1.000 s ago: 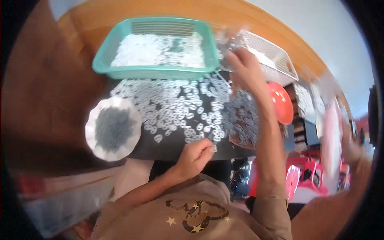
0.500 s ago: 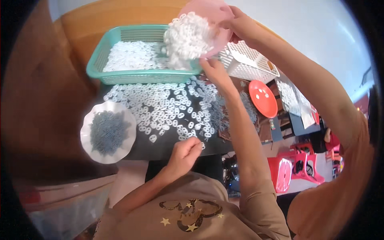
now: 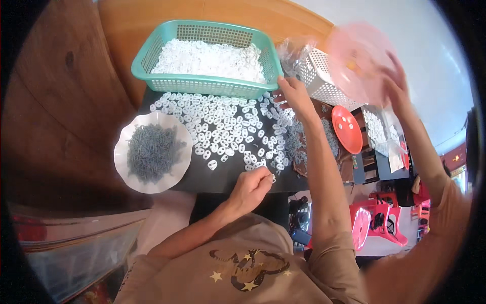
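Observation:
My left hand (image 3: 250, 190), closed in a pinch, is at the table's near edge. A small white piece (image 3: 274, 178) sticks out past its fingertips. My right hand (image 3: 297, 99) grips the right corner of a green plastic basket (image 3: 202, 84), thumb at the rim and fingers lower down. Inside the basket lies a heap of small white pieces (image 3: 207, 58). Many white oval pieces with two holes (image 3: 223, 124) are spread between the basket and my left hand. At the right, another person's hand (image 3: 397, 83) holds a blurred pink translucent bowl (image 3: 354, 61).
A white scalloped bowl (image 3: 124, 167) of grey-blue small parts stands at the left. Similar grey parts (image 3: 298, 144) lie beside my right forearm. Farther right are a white perforated basket (image 3: 331, 91) and an orange-red plate (image 3: 349, 139) with several white pieces.
The other person's pink bowl has swung right, away from the green basket, after tipping white pieces into it. The heap in the basket is larger. My left hand still pinches the piece.

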The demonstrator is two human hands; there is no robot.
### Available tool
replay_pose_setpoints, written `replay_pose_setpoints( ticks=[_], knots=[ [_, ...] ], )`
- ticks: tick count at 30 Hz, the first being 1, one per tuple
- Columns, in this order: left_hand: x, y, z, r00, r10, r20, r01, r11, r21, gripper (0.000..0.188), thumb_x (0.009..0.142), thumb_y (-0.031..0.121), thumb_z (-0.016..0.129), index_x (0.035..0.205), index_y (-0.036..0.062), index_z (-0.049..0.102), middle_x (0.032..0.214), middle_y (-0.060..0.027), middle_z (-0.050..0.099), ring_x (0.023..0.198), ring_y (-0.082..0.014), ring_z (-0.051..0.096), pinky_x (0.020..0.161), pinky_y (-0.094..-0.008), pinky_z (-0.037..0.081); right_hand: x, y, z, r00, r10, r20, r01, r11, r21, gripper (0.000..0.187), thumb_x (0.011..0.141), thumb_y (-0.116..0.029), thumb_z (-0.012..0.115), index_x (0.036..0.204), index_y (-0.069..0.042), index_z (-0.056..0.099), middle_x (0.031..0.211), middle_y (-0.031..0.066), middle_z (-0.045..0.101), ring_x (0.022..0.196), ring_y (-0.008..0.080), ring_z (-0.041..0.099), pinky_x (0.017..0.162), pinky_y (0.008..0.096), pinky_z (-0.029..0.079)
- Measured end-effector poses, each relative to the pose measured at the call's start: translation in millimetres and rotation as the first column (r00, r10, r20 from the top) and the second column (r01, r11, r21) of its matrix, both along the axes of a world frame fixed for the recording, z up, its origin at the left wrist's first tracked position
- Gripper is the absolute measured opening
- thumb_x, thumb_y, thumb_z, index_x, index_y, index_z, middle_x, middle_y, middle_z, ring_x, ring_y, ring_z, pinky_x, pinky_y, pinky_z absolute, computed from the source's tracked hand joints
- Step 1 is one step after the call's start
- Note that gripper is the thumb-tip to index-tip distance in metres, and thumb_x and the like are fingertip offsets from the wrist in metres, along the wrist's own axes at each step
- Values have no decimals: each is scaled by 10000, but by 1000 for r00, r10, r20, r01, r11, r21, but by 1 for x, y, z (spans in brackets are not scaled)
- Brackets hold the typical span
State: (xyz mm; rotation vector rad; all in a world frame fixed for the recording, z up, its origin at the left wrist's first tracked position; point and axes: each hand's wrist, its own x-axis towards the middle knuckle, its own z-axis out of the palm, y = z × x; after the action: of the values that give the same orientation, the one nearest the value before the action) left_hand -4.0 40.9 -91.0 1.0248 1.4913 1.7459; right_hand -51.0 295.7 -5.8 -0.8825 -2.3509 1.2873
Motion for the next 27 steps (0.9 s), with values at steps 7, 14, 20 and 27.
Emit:
replay_pose_setpoints(
  ticks=[7, 14, 20, 27],
  knots=[
    [0, 1, -10, 1000, 3, -14, -2, 1000, 21, 191, 951, 144, 529, 829, -2, 553, 619, -6, 520, 554, -68, 484, 499, -253, 395, -2, 4, -8, 1000, -2, -16, 2, 1000, -15, 499, 974, -397, 474, 1144, 62, 573, 926, 134, 668, 729, 181, 660, 560, 301, 520],
    [-6, -8, -5, 969, -64, 237, 53, 997, 55, 181, 986, 129, 473, 898, -8, 550, 723, -18, 540, 603, -64, 488, 547, -218, 419, 51, -37, 7, 974, 50, -219, 1, 974, 228, 310, 934, -271, 567, 892, 32, 617, 688, 44, 588, 613, 106, 535, 570, 259, 438],
    [0, -4, -2, 960, -12, 278, -13, 996, 89, 157, 970, 123, 500, 888, 1, 558, 655, 4, 527, 565, -47, 487, 505, -215, 398, 128, -96, 3, 947, 321, 21, -320, 947, -16, 301, 949, -277, 589, 865, 11, 614, 668, 20, 559, 606, 89, 482, 555, 273, 424],
    [5, -5, -1, 970, -4, 244, -23, 994, 110, 150, 975, 117, 495, 897, 7, 561, 677, 9, 523, 576, -45, 468, 517, -210, 391, 142, -128, -9, 932, 358, 52, -361, 914, 187, 235, 913, -194, 587, 814, 16, 550, 661, 187, 548, 604, 334, 565, 562, 413, 433]
  ],
)
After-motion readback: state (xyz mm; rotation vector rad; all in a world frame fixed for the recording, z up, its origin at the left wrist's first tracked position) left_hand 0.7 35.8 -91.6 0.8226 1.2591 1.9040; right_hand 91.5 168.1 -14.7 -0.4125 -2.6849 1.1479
